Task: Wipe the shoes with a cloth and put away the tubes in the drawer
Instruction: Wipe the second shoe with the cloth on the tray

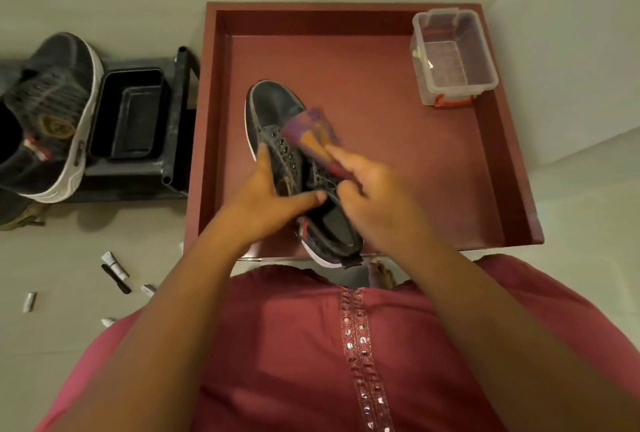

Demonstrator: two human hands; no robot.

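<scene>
A black shoe [277,113] with a white sole is held over the open red drawer [433,168], toe pointing away. My left hand [273,199] grips it at the tongue and left side. My right hand [367,196] holds a purple and orange cloth [313,135] against the lace area. A second black shoe [52,109] lies at the far left. Several small tubes [116,267] lie scattered on the floor at the lower left.
A clear plastic box [453,57] with a red latch stands in the drawer's back right corner. A black tray [130,113] sits on a dark stand left of the drawer. A wall rises at the right.
</scene>
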